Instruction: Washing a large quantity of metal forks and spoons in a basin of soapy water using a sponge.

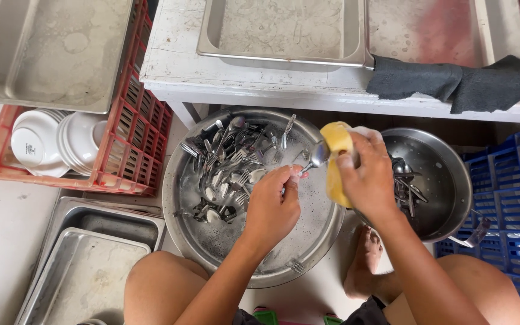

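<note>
cutlery (227, 162) in basin (212, 241) ctr | pot (446, 174) R | crate w/ bowls (61, 141) L | table (176, 72) behind

- The spoon (315, 157) handle is hidden inside the left hand (272, 207).
- Part of the sponge (336, 161) is covered by the right hand (368, 180).
- The cutlery (227, 165) is heaped too tightly for pieces to be counted.
- The blue crate (510, 192) is cut off at the right edge.
- The plates (55, 143) are partly hidden under a steel tray (49, 51).
</note>
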